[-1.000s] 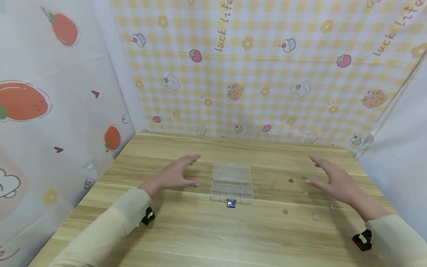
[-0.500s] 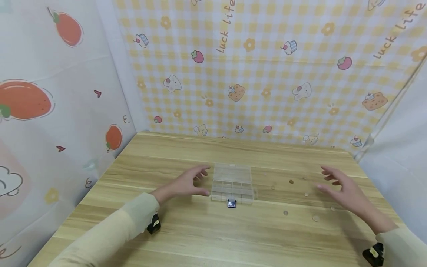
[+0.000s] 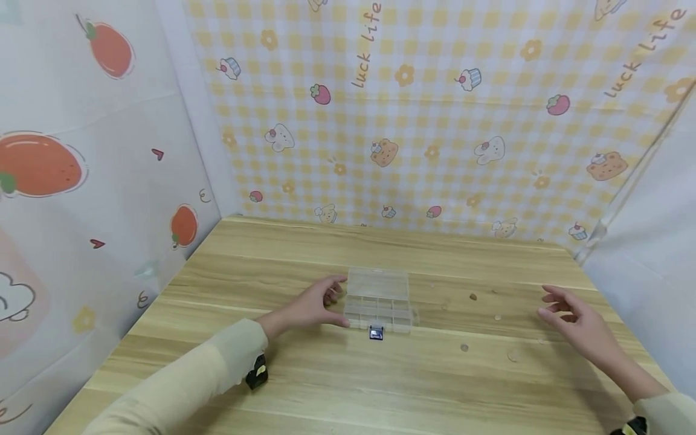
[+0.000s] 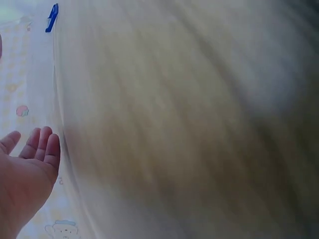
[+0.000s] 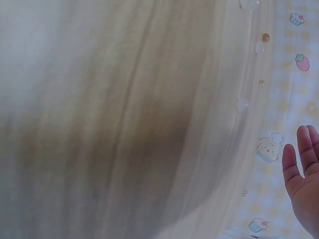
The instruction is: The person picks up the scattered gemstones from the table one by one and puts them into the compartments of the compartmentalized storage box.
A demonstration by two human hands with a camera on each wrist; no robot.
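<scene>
A clear plastic compartment box lies in the middle of the table with its lid folded back; a blue latch shows at its front. At the box's left side is my left hand, thumb by the front corner and fingers by the lid edge. Whether it touches the box I cannot tell. My right hand hovers over the right of the table, fingers loosely bent and holding nothing. Several small pieces lie between the box and that hand, among them a brown one and a greyish round one.
The wooden table meets a yellow checked cloth at the back. A printed white cloth hangs at the left and a plain white one at the right. Pale, nearly clear pieces are hard to see against the wood.
My left hand has moved right and slightly nearer to me, up to the box's left side. The right hand has moved right and nearer to me, its fingers bending more. The box has stayed put.
</scene>
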